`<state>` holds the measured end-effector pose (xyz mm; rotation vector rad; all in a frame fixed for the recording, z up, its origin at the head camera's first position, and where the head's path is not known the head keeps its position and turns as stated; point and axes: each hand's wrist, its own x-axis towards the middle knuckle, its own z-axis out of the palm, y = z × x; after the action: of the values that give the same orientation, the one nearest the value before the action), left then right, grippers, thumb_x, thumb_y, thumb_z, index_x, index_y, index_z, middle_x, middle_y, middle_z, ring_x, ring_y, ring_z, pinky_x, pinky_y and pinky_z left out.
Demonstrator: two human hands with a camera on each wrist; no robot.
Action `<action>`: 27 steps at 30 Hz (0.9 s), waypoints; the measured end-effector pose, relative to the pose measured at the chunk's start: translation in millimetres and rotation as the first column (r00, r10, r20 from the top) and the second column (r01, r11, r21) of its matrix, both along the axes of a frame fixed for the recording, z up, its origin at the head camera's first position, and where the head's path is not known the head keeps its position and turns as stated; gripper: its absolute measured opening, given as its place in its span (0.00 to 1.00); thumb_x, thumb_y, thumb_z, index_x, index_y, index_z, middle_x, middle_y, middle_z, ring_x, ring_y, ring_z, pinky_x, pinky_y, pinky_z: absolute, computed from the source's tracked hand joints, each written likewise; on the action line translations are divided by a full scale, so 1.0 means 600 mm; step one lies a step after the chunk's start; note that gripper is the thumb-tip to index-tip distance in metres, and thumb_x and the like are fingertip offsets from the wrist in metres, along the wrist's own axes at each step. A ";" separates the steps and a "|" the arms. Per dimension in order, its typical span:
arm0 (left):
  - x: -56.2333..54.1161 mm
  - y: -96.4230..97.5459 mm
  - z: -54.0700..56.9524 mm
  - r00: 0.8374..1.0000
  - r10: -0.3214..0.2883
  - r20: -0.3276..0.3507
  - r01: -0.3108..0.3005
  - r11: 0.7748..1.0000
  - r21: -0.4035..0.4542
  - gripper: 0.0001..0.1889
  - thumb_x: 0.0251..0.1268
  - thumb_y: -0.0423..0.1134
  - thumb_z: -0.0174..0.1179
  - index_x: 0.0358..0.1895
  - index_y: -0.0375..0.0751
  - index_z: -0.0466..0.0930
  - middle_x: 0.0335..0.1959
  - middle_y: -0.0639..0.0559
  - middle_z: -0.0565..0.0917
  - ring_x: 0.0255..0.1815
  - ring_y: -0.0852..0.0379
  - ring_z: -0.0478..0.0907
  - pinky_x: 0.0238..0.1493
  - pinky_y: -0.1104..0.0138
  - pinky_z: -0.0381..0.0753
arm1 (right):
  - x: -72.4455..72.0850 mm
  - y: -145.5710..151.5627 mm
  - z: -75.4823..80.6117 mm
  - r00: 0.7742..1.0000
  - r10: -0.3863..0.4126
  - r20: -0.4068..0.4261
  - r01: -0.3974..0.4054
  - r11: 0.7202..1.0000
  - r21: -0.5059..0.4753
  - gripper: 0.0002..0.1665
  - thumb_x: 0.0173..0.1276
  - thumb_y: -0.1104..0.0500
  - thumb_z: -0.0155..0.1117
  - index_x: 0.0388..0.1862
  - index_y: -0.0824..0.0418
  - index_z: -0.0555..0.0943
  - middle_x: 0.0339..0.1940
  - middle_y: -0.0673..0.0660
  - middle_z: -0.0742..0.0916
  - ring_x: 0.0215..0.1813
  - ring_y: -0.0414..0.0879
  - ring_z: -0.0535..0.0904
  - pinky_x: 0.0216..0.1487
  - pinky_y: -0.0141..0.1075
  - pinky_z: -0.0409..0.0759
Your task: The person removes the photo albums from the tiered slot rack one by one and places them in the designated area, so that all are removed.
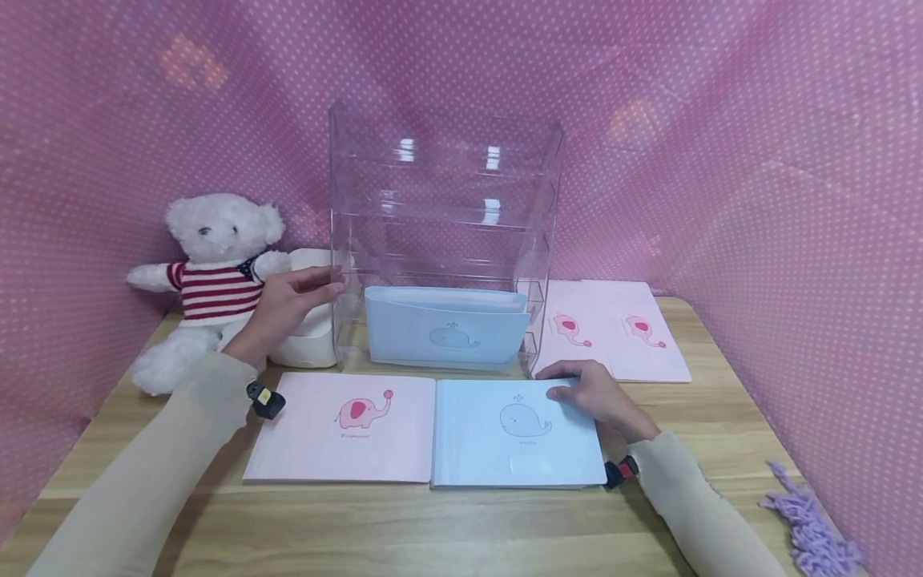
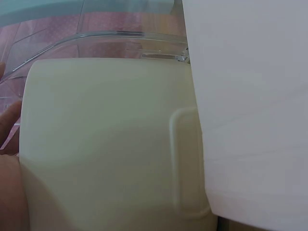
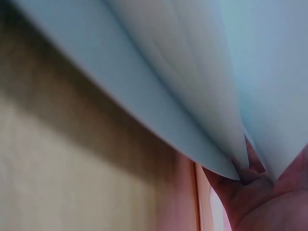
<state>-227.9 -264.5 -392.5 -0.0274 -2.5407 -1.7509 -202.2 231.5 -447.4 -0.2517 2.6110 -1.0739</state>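
Note:
My left hand (image 1: 288,300) touches the left wall of a clear multi-shelf rack (image 1: 447,216), its fingers reaching forward. In the left wrist view, parts of its fingers (image 2: 10,120) show beside a cream-coloured box (image 2: 96,134). My right hand (image 1: 587,393) grips the top right corner of the blue whale booklets (image 1: 476,433). The right wrist view shows blue sheets or covers (image 3: 159,96) spreading from the grip; how many are held I cannot tell. Left of these lie pink elephant booklets (image 1: 310,433). A light blue whale-printed holder (image 1: 404,328) stands in the rack's lowest part.
A white teddy bear (image 1: 216,272) in a striped top sits at the back left, next to the cream box. More pink elephant booklets (image 1: 634,353) lie behind my right hand. Purple yarn (image 1: 815,529) is at the table's right edge. Pink dotted cloth (image 1: 793,160) surrounds the table.

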 end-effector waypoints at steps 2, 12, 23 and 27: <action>0.000 0.000 0.000 1.000 0.000 -0.002 0.000 1.000 -0.001 0.30 0.66 0.55 0.68 0.68 0.46 0.78 0.62 0.53 0.85 0.51 0.79 0.80 0.54 0.85 0.78 | 0.001 -0.001 0.001 1.000 0.005 -0.016 -0.005 1.000 -0.003 0.15 0.66 0.62 0.71 0.49 0.45 0.88 0.53 0.50 0.90 0.59 0.52 0.80 0.71 0.58 0.68; 0.001 -0.001 0.001 1.000 0.005 0.010 -0.005 1.000 -0.007 0.31 0.66 0.56 0.67 0.68 0.47 0.78 0.62 0.56 0.86 0.52 0.79 0.79 0.54 0.85 0.78 | 0.006 -0.001 0.011 0.999 0.019 -0.039 -0.020 1.000 -0.015 0.15 0.65 0.63 0.72 0.49 0.47 0.89 0.52 0.51 0.91 0.59 0.51 0.82 0.71 0.56 0.71; 0.002 0.001 0.003 1.000 0.009 -0.006 -0.009 1.000 -0.016 0.30 0.65 0.56 0.68 0.67 0.45 0.79 0.60 0.56 0.86 0.51 0.80 0.79 0.53 0.85 0.78 | 0.011 -0.007 0.015 0.995 0.061 -0.081 -0.059 0.998 0.031 0.17 0.63 0.66 0.73 0.47 0.47 0.90 0.51 0.50 0.91 0.57 0.49 0.84 0.68 0.54 0.79; 0.001 0.001 0.001 1.000 0.009 -0.012 -0.010 1.000 -0.016 0.30 0.66 0.55 0.68 0.67 0.45 0.79 0.58 0.59 0.87 0.50 0.80 0.79 0.53 0.85 0.78 | 0.012 -0.007 0.014 0.996 0.049 -0.076 -0.048 0.999 0.008 0.17 0.64 0.66 0.72 0.48 0.47 0.89 0.51 0.50 0.91 0.59 0.49 0.85 0.68 0.54 0.79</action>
<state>-227.2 -263.7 -391.6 -0.0260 -2.5428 -1.7216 -194.8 227.3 -439.2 -0.3591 2.6602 -1.0592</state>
